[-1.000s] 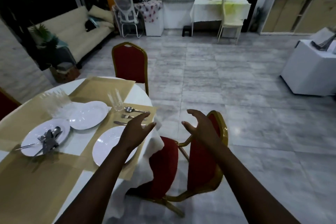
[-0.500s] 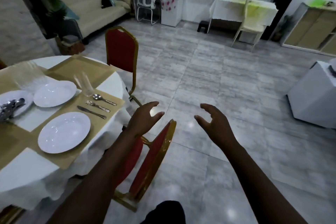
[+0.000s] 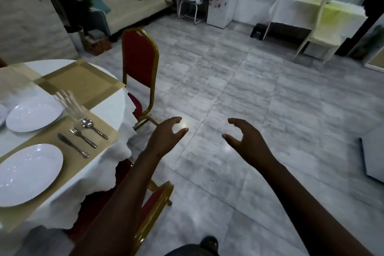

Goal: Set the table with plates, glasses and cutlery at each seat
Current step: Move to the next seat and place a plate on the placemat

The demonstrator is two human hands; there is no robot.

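Note:
The round table (image 3: 112, 108) with a white cloth and gold placemats fills the left edge. On it lie a near white plate (image 3: 27, 174), a second plate (image 3: 34, 114), an upright glass (image 3: 75, 108), and a knife (image 3: 72, 145), fork (image 3: 83, 137) and spoon (image 3: 93, 127) side by side. My left hand (image 3: 166, 137) and my right hand (image 3: 247, 141) hover over the bare floor to the right of the table. Both hold nothing, with fingers loosely curved.
A red chair with a gold frame (image 3: 153, 212) stands under my left forearm at the table's near edge. Another red chair (image 3: 139, 62) stands at the far side. Grey tiled floor (image 3: 259, 93) stretches ahead; a sofa (image 3: 133, 4), a covered side table (image 3: 307, 10) and a white chair (image 3: 324, 33) line the back.
The view has swung right and away from the table. My hands have let go of the near chair's back and now hang over the floor, the chair lying behind my left arm.

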